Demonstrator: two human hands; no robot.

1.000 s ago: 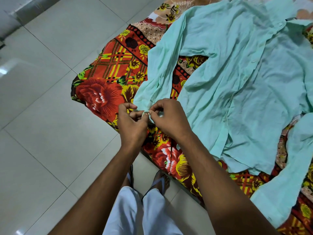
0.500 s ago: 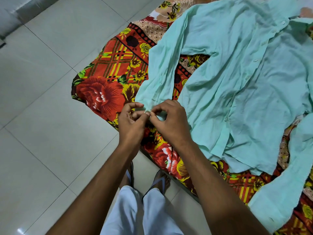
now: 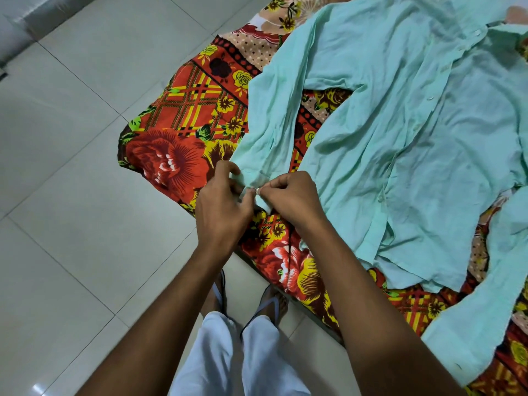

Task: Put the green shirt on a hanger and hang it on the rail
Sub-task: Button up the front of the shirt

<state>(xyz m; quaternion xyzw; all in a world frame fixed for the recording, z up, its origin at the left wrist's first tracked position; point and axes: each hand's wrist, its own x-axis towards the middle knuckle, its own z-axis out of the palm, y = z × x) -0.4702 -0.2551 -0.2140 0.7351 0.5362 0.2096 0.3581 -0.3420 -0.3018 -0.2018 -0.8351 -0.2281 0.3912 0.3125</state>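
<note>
A pale green button shirt (image 3: 400,132) lies spread open and wrinkled on a bed with a red floral cover (image 3: 177,155). Its left sleeve runs down toward the bed's near corner. My left hand (image 3: 223,207) and my right hand (image 3: 291,198) meet at that sleeve's cuff (image 3: 257,184), each pinching the cuff fabric between thumb and fingers. The other sleeve (image 3: 485,324) trails off at the lower right. No hanger and no rail are in view.
Pale floor tiles (image 3: 71,224) fill the left and bottom. My feet in sandals (image 3: 268,307) and white trousers (image 3: 228,361) stand against the bed's near edge. A grey ledge or wall base (image 3: 34,21) runs along the top left corner.
Both hands stay at the cuff with small finger shifts; the left hand's fingers have spread slightly over the cuff edge. The shirt has not moved.
</note>
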